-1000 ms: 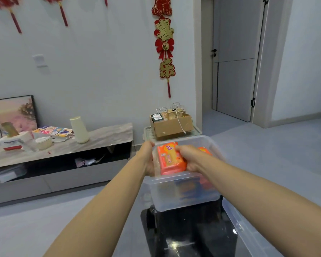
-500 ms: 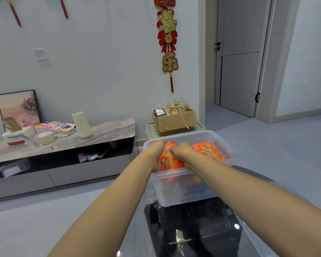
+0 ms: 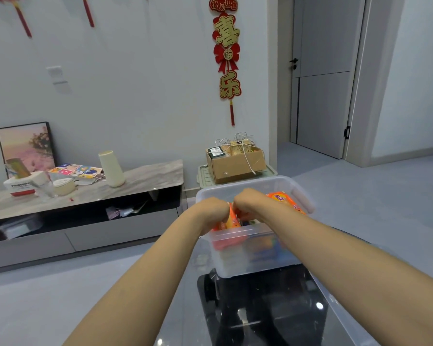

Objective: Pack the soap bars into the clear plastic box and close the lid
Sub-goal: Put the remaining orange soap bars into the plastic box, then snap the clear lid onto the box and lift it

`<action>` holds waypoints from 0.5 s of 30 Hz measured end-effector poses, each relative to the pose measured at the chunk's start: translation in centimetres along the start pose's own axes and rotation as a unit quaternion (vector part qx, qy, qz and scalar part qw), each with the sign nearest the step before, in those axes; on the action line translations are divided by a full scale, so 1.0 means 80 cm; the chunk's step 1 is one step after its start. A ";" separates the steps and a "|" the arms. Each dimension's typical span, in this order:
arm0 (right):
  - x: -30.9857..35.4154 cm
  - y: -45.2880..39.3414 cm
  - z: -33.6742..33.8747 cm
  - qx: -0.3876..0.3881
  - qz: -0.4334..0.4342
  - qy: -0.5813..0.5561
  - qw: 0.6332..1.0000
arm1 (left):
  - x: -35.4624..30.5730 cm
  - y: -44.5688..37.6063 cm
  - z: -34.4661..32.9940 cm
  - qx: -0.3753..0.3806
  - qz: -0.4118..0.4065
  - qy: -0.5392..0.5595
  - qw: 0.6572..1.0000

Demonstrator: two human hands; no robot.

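Clear plastic box [image 3: 250,255], lid off, standing on a glossy dark table [image 3: 268,318]. Left hand [image 3: 211,212] and right hand [image 3: 251,204], knuckles together above the near wall, fingers curled tight around an orange-wrapped soap bar [image 3: 233,219] held on edge inside. Second orange bar [image 3: 284,199] lies just beyond the right hand.

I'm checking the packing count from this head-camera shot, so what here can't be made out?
- Head view: fingertips of the left hand and right hand curl down out of sight around the orange soap bar.
- Soap count: the clear plastic box has cloudy walls that blur the contents, and the forearms cover more.
- Lid: not identifiable.
- Print on the soap bar at the right: too small.
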State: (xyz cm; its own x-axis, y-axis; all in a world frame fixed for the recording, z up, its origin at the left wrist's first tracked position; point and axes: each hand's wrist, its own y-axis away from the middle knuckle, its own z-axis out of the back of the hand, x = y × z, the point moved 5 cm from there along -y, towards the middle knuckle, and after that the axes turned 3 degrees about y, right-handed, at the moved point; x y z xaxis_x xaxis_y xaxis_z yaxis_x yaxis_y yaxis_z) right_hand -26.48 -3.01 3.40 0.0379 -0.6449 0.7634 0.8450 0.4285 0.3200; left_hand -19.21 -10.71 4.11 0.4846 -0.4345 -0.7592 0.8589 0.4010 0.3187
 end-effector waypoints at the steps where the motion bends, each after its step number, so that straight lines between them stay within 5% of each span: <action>1: -0.003 -0.001 0.005 0.003 -0.003 -0.025 1.000 | -0.002 0.001 -0.002 0.004 -0.006 -0.036 0.999; 6: -0.019 0.025 0.019 0.053 -0.006 -0.047 0.997 | -0.020 0.011 -0.026 0.023 -0.052 -0.228 0.972; 11: -0.033 0.050 0.044 -0.062 0.127 0.026 0.990 | -0.002 0.020 -0.037 -0.040 -0.135 -0.274 0.951; 15: -0.062 0.089 0.051 -0.109 0.212 0.156 0.959 | 0.013 0.044 -0.053 -0.141 -0.238 -0.357 0.892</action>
State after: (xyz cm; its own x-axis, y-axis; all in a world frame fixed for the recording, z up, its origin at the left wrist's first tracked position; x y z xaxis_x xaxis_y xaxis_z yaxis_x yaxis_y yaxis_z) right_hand -22.84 5.78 4.18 0.5314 -0.6149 0.5827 0.8084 0.5736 -0.1321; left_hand -16.41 -6.32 2.07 0.1456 -0.9721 -0.1839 0.9684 0.1781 -0.1749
